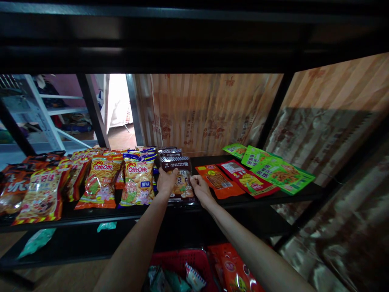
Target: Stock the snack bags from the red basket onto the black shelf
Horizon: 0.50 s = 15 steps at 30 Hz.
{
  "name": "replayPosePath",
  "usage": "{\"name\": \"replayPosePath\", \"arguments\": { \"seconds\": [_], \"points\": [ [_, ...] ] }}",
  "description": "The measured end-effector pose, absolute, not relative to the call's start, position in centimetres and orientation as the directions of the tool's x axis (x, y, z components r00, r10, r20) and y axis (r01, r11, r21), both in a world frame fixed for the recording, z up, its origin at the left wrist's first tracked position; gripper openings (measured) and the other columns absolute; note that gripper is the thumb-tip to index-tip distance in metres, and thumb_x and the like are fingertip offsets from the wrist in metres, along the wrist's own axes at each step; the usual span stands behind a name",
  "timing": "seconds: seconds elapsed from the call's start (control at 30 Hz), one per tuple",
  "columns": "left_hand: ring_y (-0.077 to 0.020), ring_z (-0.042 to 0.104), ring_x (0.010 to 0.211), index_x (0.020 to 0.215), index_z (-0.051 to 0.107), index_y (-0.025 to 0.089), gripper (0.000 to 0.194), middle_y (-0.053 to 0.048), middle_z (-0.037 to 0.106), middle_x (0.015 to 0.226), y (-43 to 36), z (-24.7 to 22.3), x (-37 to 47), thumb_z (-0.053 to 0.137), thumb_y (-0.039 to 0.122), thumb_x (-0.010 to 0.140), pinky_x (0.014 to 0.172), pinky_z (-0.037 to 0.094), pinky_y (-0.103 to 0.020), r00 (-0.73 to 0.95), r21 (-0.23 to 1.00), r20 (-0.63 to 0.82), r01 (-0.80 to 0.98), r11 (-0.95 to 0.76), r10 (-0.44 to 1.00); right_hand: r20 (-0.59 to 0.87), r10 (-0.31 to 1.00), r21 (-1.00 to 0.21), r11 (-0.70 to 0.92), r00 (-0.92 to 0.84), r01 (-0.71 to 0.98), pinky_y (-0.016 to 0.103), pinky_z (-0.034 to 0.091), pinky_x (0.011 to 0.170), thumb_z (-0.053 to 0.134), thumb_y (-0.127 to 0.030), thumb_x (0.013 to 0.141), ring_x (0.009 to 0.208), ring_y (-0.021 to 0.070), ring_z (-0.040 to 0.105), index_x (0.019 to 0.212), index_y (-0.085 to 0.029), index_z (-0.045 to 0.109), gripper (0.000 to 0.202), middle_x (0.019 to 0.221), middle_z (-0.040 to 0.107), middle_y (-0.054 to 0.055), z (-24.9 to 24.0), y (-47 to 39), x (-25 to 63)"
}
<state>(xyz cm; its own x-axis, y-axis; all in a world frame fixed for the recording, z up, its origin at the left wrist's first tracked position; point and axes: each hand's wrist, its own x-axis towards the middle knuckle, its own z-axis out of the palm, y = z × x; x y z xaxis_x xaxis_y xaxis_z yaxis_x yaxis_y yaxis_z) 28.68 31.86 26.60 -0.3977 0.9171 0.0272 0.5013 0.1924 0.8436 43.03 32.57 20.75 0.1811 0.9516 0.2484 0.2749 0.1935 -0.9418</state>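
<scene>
A brown snack bag (182, 192) with a clear lower front stands upright on the black shelf (194, 209). My left hand (165, 180) grips its left side, with the thumb lying over the front. At the right edge, the fingers of my right hand (200, 190) are pinched together on the same bag. Right behind it rises the top of another brown bag (170, 152). A blue-and-white snack bag (139, 178) stands just left of my left hand. To the right of my right hand, an orange flat packet (219, 180) lies on the shelf.
Several orange, yellow and black snack bags (100, 182) fill the shelf's left side. A red packet (247, 178) and several green packets (282, 172) lie at the right. Below are a red basket (182, 255) and orange packets (234, 269). Black posts (92, 109) and an upper shelf (194, 44) frame the space.
</scene>
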Motion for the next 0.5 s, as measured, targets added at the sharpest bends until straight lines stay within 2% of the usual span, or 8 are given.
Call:
{"name": "replayPosePath", "arguments": {
  "seconds": [0.1,0.2,0.3,0.4,0.5],
  "points": [
    [-0.0297,0.055,0.113,0.130,0.035,0.011,0.073,-0.020,0.058,0.123,31.81,26.80,28.62,0.054,0.053,0.074,0.093,0.041,-0.038,-0.404,0.850,0.021,0.488,0.196,0.915,0.210,0.960,-0.948,0.154,0.184,0.279,0.034,0.047,0.076,0.052,-0.043,0.075,0.081,0.0200,0.062,0.087,-0.023,0.056,0.025,0.083,0.064,0.003,20.96,32.56,43.12],
    [-0.0314,0.050,0.119,0.138,0.023,0.008,0.084,-0.022,0.051,0.131,31.89,26.95,28.38,0.054,0.053,0.074,0.096,0.039,-0.039,-0.434,0.841,0.015,0.492,0.223,0.901,0.150,0.976,-0.965,0.110,0.158,0.236,0.034,0.047,0.081,0.055,-0.045,0.075,0.091,0.0202,0.063,0.101,-0.024,0.056,0.034,0.095,0.066,0.004,21.34,32.66,43.21],
    [-0.0318,0.051,0.118,0.140,0.019,0.009,0.085,-0.022,0.052,0.130,31.88,26.88,28.32,0.052,0.053,0.075,0.097,0.038,-0.041,-0.441,0.836,0.007,0.495,0.236,0.897,0.118,0.985,-0.972,0.089,0.125,0.216,0.035,0.047,0.084,0.058,-0.047,0.074,0.094,0.0203,0.062,0.109,-0.023,0.054,0.043,0.101,0.066,0.006,21.64,32.74,43.33],
    [-0.0300,0.052,0.117,0.140,0.019,0.008,0.083,-0.022,0.053,0.129,31.61,26.63,28.57,0.052,0.050,0.077,0.096,0.039,-0.038,-0.431,0.837,0.047,0.510,0.200,0.901,0.132,0.987,-0.975,0.112,0.091,0.194,0.034,0.047,0.084,0.061,-0.047,0.071,0.093,0.0206,0.062,0.105,-0.023,0.056,0.041,0.101,0.066,0.006,21.66,32.71,43.32],
    [-0.0308,0.052,0.118,0.140,0.018,0.007,0.082,-0.023,0.052,0.129,31.27,26.47,28.84,0.052,0.049,0.078,0.096,0.039,-0.039,-0.429,0.823,0.064,0.534,0.196,0.901,0.154,0.983,-0.971,0.131,0.101,0.202,0.033,0.047,0.079,0.062,-0.048,0.070,0.087,0.0202,0.062,0.093,-0.023,0.059,0.034,0.092,0.067,0.004,21.48,32.63,43.14]
  ]
}}
